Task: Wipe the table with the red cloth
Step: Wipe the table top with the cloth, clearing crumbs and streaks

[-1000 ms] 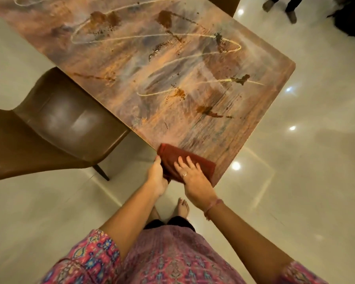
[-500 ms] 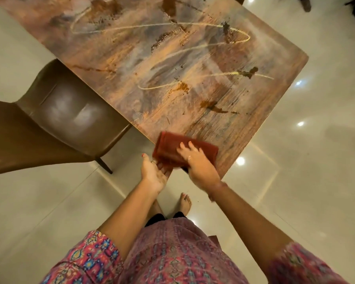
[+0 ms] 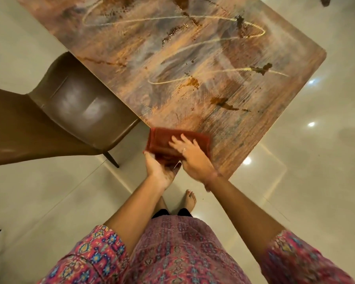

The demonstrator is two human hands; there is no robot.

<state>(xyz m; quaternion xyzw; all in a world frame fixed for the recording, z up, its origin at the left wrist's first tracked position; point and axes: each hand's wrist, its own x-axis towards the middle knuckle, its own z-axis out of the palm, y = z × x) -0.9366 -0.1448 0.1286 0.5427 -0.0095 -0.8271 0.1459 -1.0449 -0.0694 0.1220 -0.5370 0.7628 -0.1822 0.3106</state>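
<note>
The folded red cloth [image 3: 162,141] lies on the near corner of the wooden table [image 3: 244,124], partly overhanging its edge. My right hand [image 3: 190,155] presses flat on the cloth with its fingers spread. Just below the table edge, my left hand [image 3: 159,168] is cupped palm up under the cloth's overhanging side, touching it. Brown stains [image 3: 221,101] and a yellowish squiggle [image 3: 213,73] mark the tabletop beyond the cloth.
A brown leather chair [image 3: 70,111] stands at the left, tucked against the table's side. Glossy pale floor tiles [image 3: 305,160] surround the table. My bare feet [image 3: 190,198] stand close to the table corner.
The cloth has slid left along the table's near edge under my right hand. My left hand has turned palm up beneath the edge.
</note>
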